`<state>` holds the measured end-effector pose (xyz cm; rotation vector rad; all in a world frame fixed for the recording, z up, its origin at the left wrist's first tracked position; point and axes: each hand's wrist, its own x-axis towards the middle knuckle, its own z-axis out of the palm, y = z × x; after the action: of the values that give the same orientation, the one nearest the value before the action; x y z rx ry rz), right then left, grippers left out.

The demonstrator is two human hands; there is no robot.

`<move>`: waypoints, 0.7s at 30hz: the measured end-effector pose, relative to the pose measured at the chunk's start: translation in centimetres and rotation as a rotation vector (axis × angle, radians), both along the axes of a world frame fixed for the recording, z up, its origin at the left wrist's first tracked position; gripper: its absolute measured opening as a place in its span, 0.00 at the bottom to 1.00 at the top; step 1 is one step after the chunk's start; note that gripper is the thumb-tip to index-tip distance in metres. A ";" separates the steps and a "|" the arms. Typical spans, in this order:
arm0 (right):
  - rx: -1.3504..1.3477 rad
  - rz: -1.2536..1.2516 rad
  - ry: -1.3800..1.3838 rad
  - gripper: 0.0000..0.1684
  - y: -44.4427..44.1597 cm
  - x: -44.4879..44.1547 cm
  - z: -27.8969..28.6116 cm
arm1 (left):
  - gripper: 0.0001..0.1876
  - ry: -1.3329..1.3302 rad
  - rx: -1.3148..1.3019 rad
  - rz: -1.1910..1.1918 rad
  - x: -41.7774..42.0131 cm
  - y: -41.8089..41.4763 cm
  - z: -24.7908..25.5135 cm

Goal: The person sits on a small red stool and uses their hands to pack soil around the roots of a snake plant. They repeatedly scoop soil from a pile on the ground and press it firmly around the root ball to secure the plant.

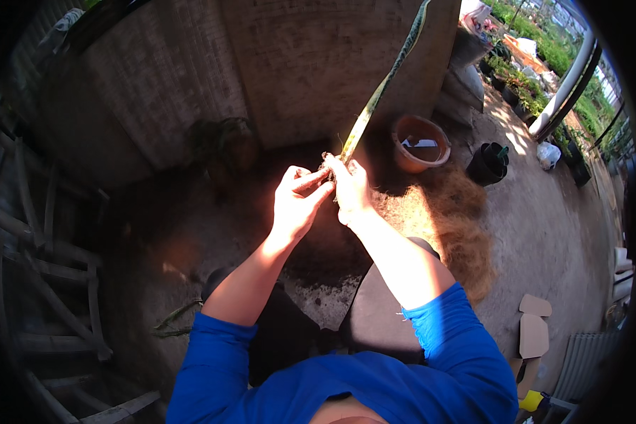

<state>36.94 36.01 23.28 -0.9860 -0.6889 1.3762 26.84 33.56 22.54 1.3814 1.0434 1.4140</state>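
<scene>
A long, narrow snake plant leaf (373,100), green with pale yellow edges, rises from between my hands and leans up to the right. My right hand (354,191) grips it at its base. Dark soil clings to the small roots (330,172) there. From the left side, my left hand (299,199) has its thumb and fingertips pinched at this root clump. The fingertips look soiled, and strong sunlight washes out detail on both hands. Below them, dark soil (323,254) lies on the floor in front of my knees.
Brown coconut fibre (461,233) is heaped to the right. Behind it stand a terracotta-coloured basin (411,159) and black plant pots (487,164). A wooden frame (47,254) is at left, a board wall (318,69) ahead. Cut leaves (177,320) and cardboard pieces (533,336) lie on the floor.
</scene>
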 end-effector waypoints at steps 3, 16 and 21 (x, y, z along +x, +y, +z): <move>-0.019 0.080 0.087 0.09 -0.6 0.4 1.0 | 0.29 0.015 0.058 -0.011 -0.1 -0.1 0.3; 0.138 0.043 -0.142 0.10 -1.6 0.9 0.6 | 0.32 0.232 -0.037 0.245 0.0 -2.5 0.6; 0.061 0.129 -0.162 0.11 -2.5 0.8 1.2 | 0.22 -0.129 -0.257 0.257 0.5 -4.1 2.1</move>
<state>37.75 33.54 24.51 -1.0266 -0.9244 1.3886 27.35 29.43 24.61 0.9850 1.3013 1.4702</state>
